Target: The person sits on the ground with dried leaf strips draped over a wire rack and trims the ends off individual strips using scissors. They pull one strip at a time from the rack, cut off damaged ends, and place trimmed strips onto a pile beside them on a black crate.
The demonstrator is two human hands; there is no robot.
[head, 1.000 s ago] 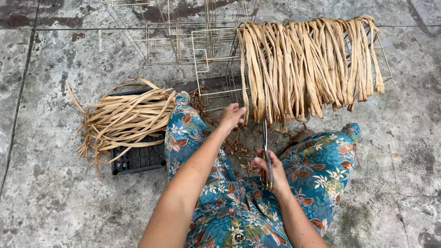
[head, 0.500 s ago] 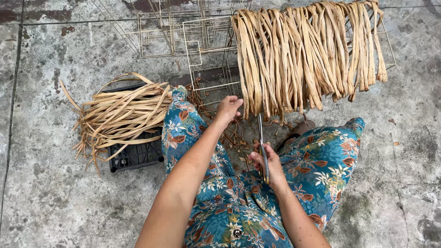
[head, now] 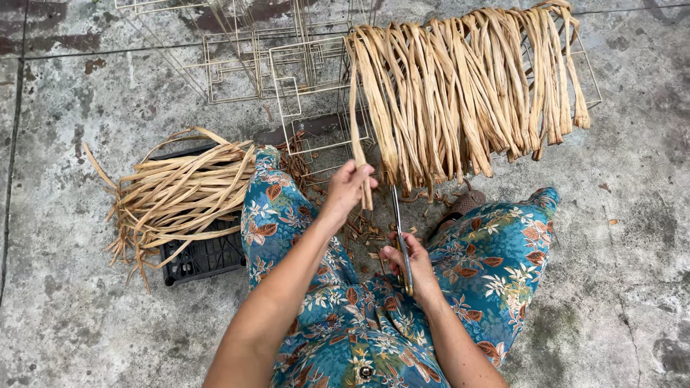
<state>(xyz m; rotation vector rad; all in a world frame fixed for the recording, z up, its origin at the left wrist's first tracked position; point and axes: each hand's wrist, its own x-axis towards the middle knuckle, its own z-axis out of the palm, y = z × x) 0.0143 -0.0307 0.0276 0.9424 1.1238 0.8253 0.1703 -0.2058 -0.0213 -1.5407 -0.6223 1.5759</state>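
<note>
From the head view, the ground is a grey, stained concrete floor (head: 86, 330) with seams between the slabs. White wire frames (head: 287, 65) lie on it at the top, and a long row of tan dried leaf strips (head: 460, 86) hangs over one of them. To the left, a loose bundle of the same strips (head: 180, 197) rests on a black plastic crate (head: 205, 255). Small brown trimmings (head: 363, 230) are scattered on the floor between the person's knees, which are covered in blue floral cloth.

The left hand (head: 347, 188) is raised in front of the row, its fingers (head: 359, 172) closed around the lower end of one strip (head: 357, 136) at the row's left edge; the strip's tip sticks out just below the hand. The right hand (head: 410, 262) sits lower, near the lap, its fingers wrapped around the handles of a pair of scissors (head: 399, 223). The blades point up towards the held strip, just beside it to the right, not touching it.
</note>
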